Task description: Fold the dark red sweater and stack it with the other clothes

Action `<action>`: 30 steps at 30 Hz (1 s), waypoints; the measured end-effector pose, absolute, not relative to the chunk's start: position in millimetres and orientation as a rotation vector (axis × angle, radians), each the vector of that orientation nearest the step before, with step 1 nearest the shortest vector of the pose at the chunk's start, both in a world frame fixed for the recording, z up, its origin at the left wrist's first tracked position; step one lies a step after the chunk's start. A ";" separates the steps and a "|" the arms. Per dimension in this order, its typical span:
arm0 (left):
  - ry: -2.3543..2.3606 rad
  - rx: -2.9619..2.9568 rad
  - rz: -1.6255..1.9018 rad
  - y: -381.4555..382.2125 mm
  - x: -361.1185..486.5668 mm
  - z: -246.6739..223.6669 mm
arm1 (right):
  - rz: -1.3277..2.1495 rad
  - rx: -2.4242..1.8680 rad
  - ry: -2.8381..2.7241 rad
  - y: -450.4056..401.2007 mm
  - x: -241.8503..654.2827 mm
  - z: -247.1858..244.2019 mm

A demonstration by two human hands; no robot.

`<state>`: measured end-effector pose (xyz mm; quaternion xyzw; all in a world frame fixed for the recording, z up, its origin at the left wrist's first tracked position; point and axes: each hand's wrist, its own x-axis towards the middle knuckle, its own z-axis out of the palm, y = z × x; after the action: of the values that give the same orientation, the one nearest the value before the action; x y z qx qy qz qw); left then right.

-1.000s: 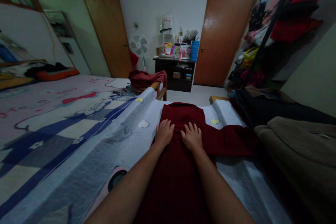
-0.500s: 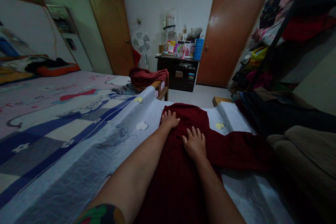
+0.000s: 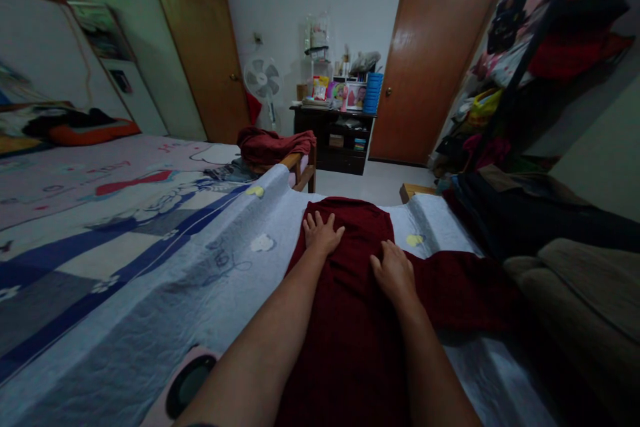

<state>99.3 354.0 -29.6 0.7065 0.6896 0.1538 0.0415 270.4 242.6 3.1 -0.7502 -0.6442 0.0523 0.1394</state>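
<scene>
A dark red long-sleeved top (image 3: 345,320) lies spread on a light blue-grey quilted sheet, one sleeve (image 3: 460,287) stretched out to the right. My left hand (image 3: 321,235) rests flat on its upper left part, fingers spread. My right hand (image 3: 395,270) is at the right side where the sleeve joins the body; its fingers are drawn together and bent down onto the cloth, fingertips partly hidden. Left of my left forearm lies a pink object with a dark round face (image 3: 190,383), partly covered by the arm.
To the right are piled folded dark clothes (image 3: 550,210) and a grey-brown cloth item (image 3: 570,293). A patterned bed (image 3: 125,207) stretches along the left. Reddish clothing (image 3: 275,147) hangs over a wooden rail ahead. Beyond stand a fan (image 3: 263,80) and a dark cabinet (image 3: 330,140).
My right hand has moved right across the top to its sleeve side, its fingers going from spread to bent. My left hand stays on the cloth. The pink object has come into view.
</scene>
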 end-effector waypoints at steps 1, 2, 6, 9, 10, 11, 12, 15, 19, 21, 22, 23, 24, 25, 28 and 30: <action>2.107 2.194 0.489 353.5 99.3 -28.3 | 0.158 -2.190 -1.853 243.5 275.7 -0.6; 2.101 2.234 0.515 353.0 99.2 -26.7 | 0.178 -2.212 -1.849 244.0 279.7 -4.8; 1.987 2.396 0.624 349.3 97.8 -18.0 | 0.238 -2.286 -1.854 244.8 284.5 -19.8; 1.784 2.471 0.533 345.2 99.1 -11.9 | 0.237 -2.297 -1.855 245.5 283.3 -24.5; 1.740 2.482 0.484 343.8 100.7 -11.2 | 0.234 -2.294 -1.851 245.6 283.0 -24.9; 1.723 2.482 0.438 342.5 102.9 -11.4 | 0.230 -2.289 -1.846 245.6 282.8 -24.9; 1.727 2.469 0.394 341.4 105.7 -12.5 | 0.226 -2.285 -1.838 245.7 282.6 -24.3; 1.778 2.386 0.265 338.7 114.3 -18.9 | 0.193 -2.263 -1.799 246.4 280.9 -20.6; 1.779 2.352 0.208 336.9 117.2 -23.4 | 0.112 -2.029 -1.882 248.6 274.7 -16.5; 1.774 2.397 0.264 337.7 113.5 -21.4 | 0.149 -1.940 -1.955 248.8 271.0 -17.1; 1.772 2.426 0.310 339.0 110.7 -19.8 | 0.185 -1.936 -1.985 248.5 269.4 -17.9; 1.772 2.451 0.362 340.9 107.5 -18.1 | 0.222 -1.951 -2.011 248.1 268.0 -18.8; 1.781 2.467 0.415 343.5 104.1 -16.6 | 0.252 -1.976 -2.029 247.6 267.0 -19.6; 1.802 2.472 0.468 346.7 100.5 -15.5 | 0.270 -2.001 -2.043 247.1 266.3 -20.1; 1.923 2.446 0.592 357.5 90.7 -15.6 | 0.286 -2.051 -2.057 246.5 265.4 -19.7; 2.009 2.396 0.580 363.8 86.0 -18.6 | 0.292 -2.068 -2.061 246.6 264.9 -18.5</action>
<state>86.0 363.8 -18.6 0.7534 0.6314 0.1824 -0.0193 264.9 246.6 -18.5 -0.7011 -0.6986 0.0989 0.1034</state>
